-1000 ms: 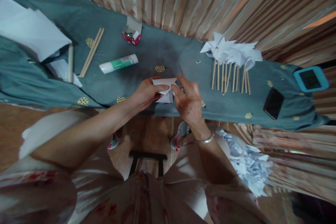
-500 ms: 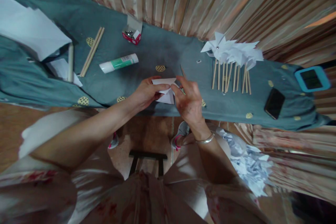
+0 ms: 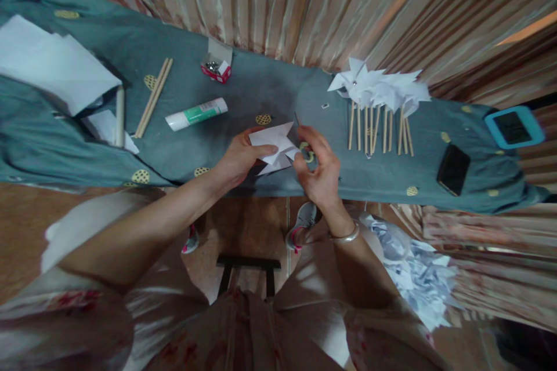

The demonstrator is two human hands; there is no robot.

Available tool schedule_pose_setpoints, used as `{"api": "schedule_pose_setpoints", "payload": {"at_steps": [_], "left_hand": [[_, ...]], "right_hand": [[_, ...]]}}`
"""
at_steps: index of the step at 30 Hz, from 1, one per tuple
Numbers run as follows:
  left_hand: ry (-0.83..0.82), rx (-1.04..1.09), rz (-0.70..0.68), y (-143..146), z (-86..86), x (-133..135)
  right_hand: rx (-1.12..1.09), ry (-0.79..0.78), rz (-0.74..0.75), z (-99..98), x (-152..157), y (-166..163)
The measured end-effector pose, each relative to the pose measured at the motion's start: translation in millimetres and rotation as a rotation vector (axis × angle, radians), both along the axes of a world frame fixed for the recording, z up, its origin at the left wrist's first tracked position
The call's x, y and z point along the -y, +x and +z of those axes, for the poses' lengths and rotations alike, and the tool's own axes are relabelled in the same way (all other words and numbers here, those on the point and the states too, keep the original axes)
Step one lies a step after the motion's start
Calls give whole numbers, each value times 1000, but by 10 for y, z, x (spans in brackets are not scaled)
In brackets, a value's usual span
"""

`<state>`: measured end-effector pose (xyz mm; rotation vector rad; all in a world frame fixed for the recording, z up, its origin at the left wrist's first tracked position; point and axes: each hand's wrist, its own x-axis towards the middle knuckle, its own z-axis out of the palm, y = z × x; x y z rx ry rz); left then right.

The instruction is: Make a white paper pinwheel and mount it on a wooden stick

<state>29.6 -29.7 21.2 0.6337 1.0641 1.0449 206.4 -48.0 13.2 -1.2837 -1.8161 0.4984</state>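
Observation:
My left hand point(image 3: 239, 156) grips a cut and partly folded white paper point(image 3: 272, 142), its thumb lying across the top and the other fingers mostly underneath. Slits split the paper's right side into pointed flaps. At that side is my right hand point(image 3: 319, 165), thumb tip at a flap and index finger bent away, so a gap shows between them. Behind those fingers, a pair of scissors point(image 3: 307, 153) with yellow-green handles appears to lie on the cloth, partly hidden.
A glue stick point(image 3: 196, 114), an open red box of small metal pieces point(image 3: 216, 69), wooden sticks point(image 3: 153, 98) and paper sheets point(image 3: 56, 64) lie leftward. Several paper pinwheels point(image 3: 383, 90), a black phone point(image 3: 453, 170) and a blue-framed device point(image 3: 514, 127) are rightward. White paper pieces point(image 3: 418, 272) are piled below.
My right thumb and index finger have spread apart from their pinch on the paper's fold. The paper has tilted in my left hand, showing its pointed flaps. The view has shifted slightly.

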Motion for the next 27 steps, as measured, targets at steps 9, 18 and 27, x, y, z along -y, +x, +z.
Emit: {"api": "schedule_pose_setpoints", "payload": {"at_steps": [9,18,27], "left_hand": [[159,-140,-61,-52,-94,-42],[218,-214,-132,-104,-90,-85],[211,-250,-155,-115,-83,-120]], "right_hand": [[-626,-761,79,100,-137,-17],[-605,-815,132,73,-173,-13],[-579,-797,119,61,-172,2]]}}
